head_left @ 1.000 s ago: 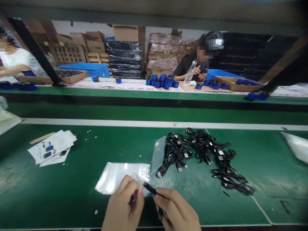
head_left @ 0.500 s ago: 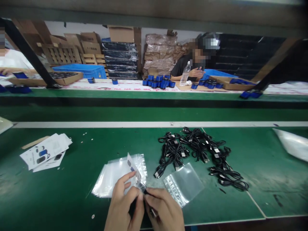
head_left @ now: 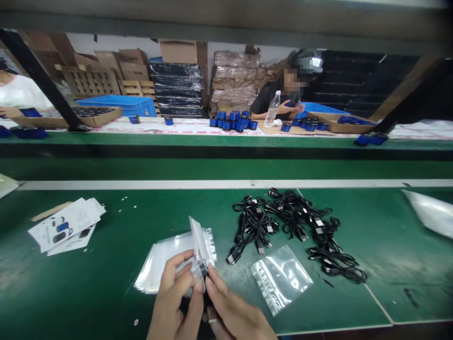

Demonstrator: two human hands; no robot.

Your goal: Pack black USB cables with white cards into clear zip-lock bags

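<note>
At the front middle, my left hand (head_left: 179, 290) pinches a clear plastic bag with a folded printed leaflet (head_left: 200, 241) standing up out of the fingers. My right hand (head_left: 230, 302) meets it from the right, closed on a black cable (head_left: 209, 304) whose metal plug shows low between the hands. The cable's other end touches the bag's mouth; the rest is hidden by the fingers. Behind my left hand lies a fanned stack of clear bags (head_left: 155, 267). A single clear bag (head_left: 283, 278) lies right of my right hand.
Bundled black cables (head_left: 256, 226) spread over the green table's right half. Printed leaflets (head_left: 67, 224) lie at the left, a plastic bag (head_left: 432, 212) at the right edge. Beyond a raised ledge (head_left: 198, 151), blue-and-black items (head_left: 233, 122), a bottle (head_left: 272, 109) and two people are visible.
My right hand has moved up and left against the bag. The leaflet stands more upright. The single bag has shifted right. Across the ledge, the right person's hands have moved.
</note>
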